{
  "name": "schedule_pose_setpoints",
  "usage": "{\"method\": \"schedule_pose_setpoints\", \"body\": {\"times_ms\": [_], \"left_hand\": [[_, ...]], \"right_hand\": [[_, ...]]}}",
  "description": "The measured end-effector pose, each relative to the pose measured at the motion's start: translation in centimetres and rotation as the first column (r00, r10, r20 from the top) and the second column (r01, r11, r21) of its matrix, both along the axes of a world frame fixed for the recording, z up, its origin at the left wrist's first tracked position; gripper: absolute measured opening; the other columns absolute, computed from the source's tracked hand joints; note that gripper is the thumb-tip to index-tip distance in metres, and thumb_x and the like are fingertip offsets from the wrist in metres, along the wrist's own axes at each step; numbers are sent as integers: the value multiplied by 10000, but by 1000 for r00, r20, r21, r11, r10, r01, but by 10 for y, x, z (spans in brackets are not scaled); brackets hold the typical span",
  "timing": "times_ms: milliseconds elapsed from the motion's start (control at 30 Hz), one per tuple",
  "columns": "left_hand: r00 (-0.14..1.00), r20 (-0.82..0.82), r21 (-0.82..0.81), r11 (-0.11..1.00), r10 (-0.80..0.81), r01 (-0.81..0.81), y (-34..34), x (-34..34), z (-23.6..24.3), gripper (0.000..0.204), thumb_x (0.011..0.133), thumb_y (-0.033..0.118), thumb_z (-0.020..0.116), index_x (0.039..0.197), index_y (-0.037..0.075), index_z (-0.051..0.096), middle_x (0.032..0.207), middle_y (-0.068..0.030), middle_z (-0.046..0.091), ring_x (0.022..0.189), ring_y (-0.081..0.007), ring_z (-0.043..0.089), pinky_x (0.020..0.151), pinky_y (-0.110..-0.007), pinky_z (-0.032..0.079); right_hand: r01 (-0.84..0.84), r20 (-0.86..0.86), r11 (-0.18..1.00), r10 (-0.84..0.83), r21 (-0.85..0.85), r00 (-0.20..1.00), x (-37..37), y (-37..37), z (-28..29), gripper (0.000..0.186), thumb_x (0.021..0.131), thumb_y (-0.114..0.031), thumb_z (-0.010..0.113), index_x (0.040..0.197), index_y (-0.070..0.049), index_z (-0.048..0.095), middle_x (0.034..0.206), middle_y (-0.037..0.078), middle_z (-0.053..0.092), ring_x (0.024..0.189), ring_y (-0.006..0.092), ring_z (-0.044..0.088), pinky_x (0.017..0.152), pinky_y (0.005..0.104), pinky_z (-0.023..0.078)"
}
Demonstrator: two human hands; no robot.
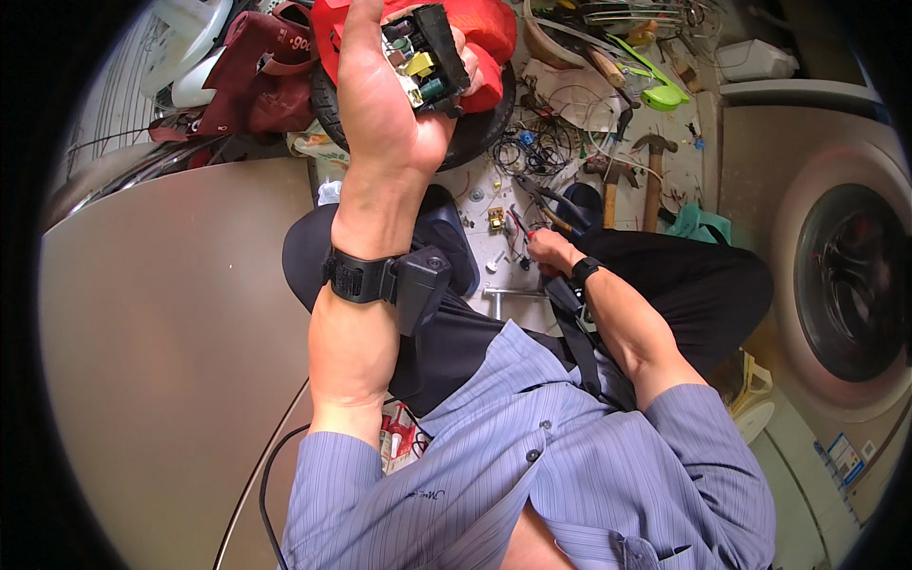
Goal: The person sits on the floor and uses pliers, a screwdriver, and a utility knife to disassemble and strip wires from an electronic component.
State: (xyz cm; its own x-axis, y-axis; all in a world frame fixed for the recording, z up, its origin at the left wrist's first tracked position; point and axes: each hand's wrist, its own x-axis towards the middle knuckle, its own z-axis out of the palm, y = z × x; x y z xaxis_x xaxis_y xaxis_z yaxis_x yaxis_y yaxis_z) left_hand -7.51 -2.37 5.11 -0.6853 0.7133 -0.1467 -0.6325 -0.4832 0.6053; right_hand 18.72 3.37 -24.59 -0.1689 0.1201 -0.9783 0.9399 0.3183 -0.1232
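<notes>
My left hand (380, 114) is raised high at the top of the head view. Its fingers are closed round a circuit board in a black housing (418, 63), crowded with green, yellow and white parts. Lower down, above the floor between my legs, my right hand (553, 249) is closed on a slim tool with a red handle (531, 234); its exact kind is hard to make out. Just left of that tool lies a small yellow circuit board (496, 219). Pliers with dark handles (549, 205) rest beyond the right hand.
Two hammers, one with a metal head (655, 144) and one beside it (610, 173), lie at the right. Tangled black cables (532, 147) sit beyond. A metal T-shaped tool (498, 294) is near my lap. A front-loading washing machine (774, 247) stands right; a red bag (486, 40) lies far.
</notes>
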Motion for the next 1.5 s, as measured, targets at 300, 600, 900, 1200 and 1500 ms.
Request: {"method": "schedule_pose_setpoints", "body": {"times_ms": [300, 600, 900, 1200, 1500], "left_hand": [[998, 55, -13, 999, -32, 33, 7, -3, -6, 574, 1013, 587, 471, 679, 123, 515, 563, -32, 493, 472, -182, 475, 463, -320, 383], [980, 189, -44, 998, 54, -47, 3, 1, -11, 624, 995, 642, 459, 685, 102, 486, 619, -50, 451, 539, -194, 440, 511, -324, 357], [974, -70, -186, 956, 216, -226, -1, 8, -19, 457, 1014, 562, 517, 957, 113, 583, 706, -71, 583, 575, -202, 586, 516, -331, 496], [852, -511, -264, 924, 109, -277, 5, 22, -30, 516, 1043, 566, 447, 1081, 59, 533, 813, -67, 605, 648, -151, 617, 571, -280, 525], [699, -714, -248, 927, 20, -280, 15, 31, -38, 497, 1060, 542, 424, 1100, 54, 509, 861, -56, 593, 749, -118, 589, 681, -239, 496]], "right_hand": [[-523, -454, 849, 438, -74, 776, 51, 19, -67, 264, 873, -160, 527, 868, 51, 686, 785, 194, 707, 652, 295, 717, 539, 431, 550], [8, -553, 982, -112, -187, 825, -62, 77, 201, 131, 953, -112, 585, 1028, -8, 611, 792, 67, 668, 644, 139, 638, 530, 316, 531], [-13, -807, 997, -56, -79, 587, -64, 79, 302, 167, 977, -84, 611, 1112, 11, 585, 868, 46, 671, 694, 102, 611, 625, 276, 534], [-83, -828, 993, -20, -80, 561, -65, 72, 297, 211, 949, -128, 634, 1089, 26, 598, 812, 136, 663, 695, 204, 656, 656, 368, 535], [-76, -812, 993, -33, -95, 583, -57, 76, 295, 247, 902, -150, 609, 1081, 21, 603, 859, 223, 662, 833, 378, 658, 757, 459, 521]]}}
